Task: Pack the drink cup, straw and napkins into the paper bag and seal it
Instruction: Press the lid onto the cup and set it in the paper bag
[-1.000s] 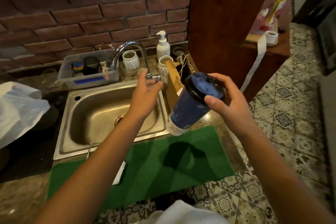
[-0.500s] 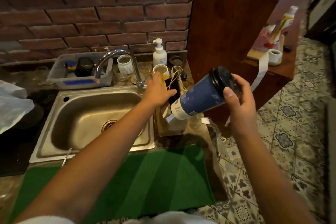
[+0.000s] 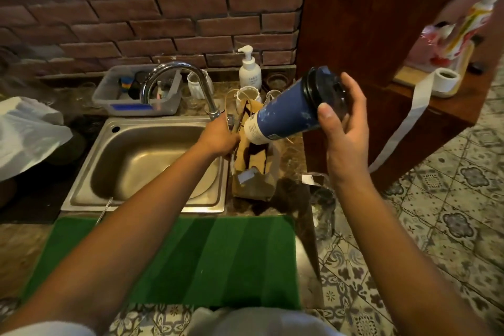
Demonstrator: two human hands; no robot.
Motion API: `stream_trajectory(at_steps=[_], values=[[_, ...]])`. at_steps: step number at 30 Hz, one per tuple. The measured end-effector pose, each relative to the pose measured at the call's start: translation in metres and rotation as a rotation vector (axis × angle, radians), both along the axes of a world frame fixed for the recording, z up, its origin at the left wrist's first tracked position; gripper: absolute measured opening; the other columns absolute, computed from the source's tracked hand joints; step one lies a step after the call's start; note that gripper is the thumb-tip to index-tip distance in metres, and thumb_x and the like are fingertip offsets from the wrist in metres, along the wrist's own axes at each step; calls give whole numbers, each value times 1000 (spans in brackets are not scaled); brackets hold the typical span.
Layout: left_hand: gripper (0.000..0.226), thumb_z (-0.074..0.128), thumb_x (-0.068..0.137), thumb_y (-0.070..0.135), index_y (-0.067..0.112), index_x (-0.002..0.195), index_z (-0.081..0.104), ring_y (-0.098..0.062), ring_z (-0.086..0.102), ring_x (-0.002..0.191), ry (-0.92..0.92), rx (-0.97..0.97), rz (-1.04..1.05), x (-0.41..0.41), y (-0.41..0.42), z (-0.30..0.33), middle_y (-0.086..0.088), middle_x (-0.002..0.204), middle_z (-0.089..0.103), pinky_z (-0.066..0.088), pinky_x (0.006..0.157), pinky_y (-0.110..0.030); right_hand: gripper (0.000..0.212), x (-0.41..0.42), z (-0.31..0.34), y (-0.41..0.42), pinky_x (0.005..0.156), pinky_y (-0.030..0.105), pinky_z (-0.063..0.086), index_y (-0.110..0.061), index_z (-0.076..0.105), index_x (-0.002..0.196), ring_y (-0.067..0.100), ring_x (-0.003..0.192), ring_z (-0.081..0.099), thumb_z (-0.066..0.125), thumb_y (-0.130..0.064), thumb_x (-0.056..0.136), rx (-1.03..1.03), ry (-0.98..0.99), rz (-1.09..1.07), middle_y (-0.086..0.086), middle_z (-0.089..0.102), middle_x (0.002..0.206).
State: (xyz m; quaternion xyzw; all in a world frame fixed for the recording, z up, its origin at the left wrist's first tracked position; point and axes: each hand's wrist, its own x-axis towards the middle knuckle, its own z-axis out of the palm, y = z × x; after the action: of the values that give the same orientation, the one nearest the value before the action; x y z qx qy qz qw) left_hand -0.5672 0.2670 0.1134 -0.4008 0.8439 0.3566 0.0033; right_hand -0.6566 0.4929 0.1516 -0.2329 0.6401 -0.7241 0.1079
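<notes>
While the right hand (image 3: 346, 128) has its grip wrapped round the lid end of the one blue drink cup (image 3: 289, 112), tilted with its white base over the mouth of the single brown paper bag (image 3: 255, 172), the left hand (image 3: 218, 136) pinches the bag's near edge. Bag stands on the surface just right of the sink (image 3: 141, 155). One white pump bottle (image 3: 249, 69) behind it; label writing's too blurry to read.

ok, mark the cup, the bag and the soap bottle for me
cup (image 3: 283, 117), head view, on its blue side wall.
bag (image 3: 255, 185), head view, on the brown front panel near the bottom.
soap bottle (image 3: 249, 73), head view, on its white body.
</notes>
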Motion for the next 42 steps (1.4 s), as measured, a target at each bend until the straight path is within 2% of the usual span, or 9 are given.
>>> stream_trajectory(at_steps=[5, 9, 15, 19, 22, 27, 31, 34, 42], values=[[38, 66, 91, 8, 18, 125, 53, -28, 73, 77, 20, 115, 34, 13, 6, 0, -14, 100, 69, 60, 51, -33, 86, 9, -9, -6, 115, 42, 44, -25, 39, 153, 8, 138, 50, 76, -50, 80, 50, 70, 48, -5, 49, 151], [56, 69, 87, 12, 23, 138, 50, -33, 71, 94, 58, 115, -8, 23, 17, -2, -13, 112, 69, 63, 72, -50, 87, 16, -18, -6, 112, 33, 47, -26, 39, 153, 8, 137, 50, 83, -43, 80, 122, 98, 107, -5, 49, 150], [58, 67, 88, 13, 18, 142, 47, -36, 67, 108, 104, 89, 13, 38, 30, -9, -14, 123, 67, 60, 84, -54, 94, 11, -26, -9, 102, 6, 39, -31, 41, 151, -8, 124, 51, 89, -48, 72, 397, 300, 193, -20, 52, 139], [55, 66, 89, 14, 19, 141, 48, -34, 65, 113, 116, 78, 13, 48, 33, -11, -12, 127, 66, 57, 90, -54, 96, 5, -36, -12, 109, 36, 49, -31, 43, 149, 8, 130, 55, 87, -57, 67, 542, 450, 287, -12, 57, 143], [56, 65, 90, 13, 22, 142, 46, -30, 64, 114, 118, 76, 2, 56, 32, -12, -7, 128, 64, 58, 89, -50, 96, 5, -38, -17, 109, 46, 48, -35, 43, 148, 14, 132, 53, 83, -66, 66, 691, 589, 334, -8, 56, 145], [55, 61, 95, 7, 22, 144, 41, -22, 70, 80, 122, 155, 38, 74, 25, -18, -9, 115, 64, 55, 45, -26, 98, 10, -40, -29, 119, 50, 32, -28, 49, 146, 24, 136, 47, 71, -80, 66, 943, 856, 249, 0, 54, 144], [64, 62, 96, 12, 22, 153, 33, -31, 67, 106, 131, 142, 79, 82, 28, -22, -12, 125, 63, 60, 79, -39, 100, 15, -48, -44, 122, 50, 25, -24, 51, 144, 23, 131, 51, 66, -84, 66, 1046, 981, 291, -1, 58, 136], [65, 62, 95, 14, 18, 153, 33, -34, 64, 113, 144, 118, 84, 85, 32, -26, -15, 133, 61, 56, 93, -44, 99, 19, -53, -52, 123, 52, 20, -25, 49, 146, 24, 133, 50, 67, -82, 68, 1094, 1022, 329, 0, 60, 137], [72, 62, 96, 17, 25, 157, 26, -38, 64, 111, 151, 97, 98, 92, 28, -37, -22, 124, 65, 52, 87, -37, 93, 24, -52, -59, 123, 58, 15, -34, 33, 156, 25, 139, 50, 73, -64, 78, 1288, 1019, 432, -4, 53, 152]])
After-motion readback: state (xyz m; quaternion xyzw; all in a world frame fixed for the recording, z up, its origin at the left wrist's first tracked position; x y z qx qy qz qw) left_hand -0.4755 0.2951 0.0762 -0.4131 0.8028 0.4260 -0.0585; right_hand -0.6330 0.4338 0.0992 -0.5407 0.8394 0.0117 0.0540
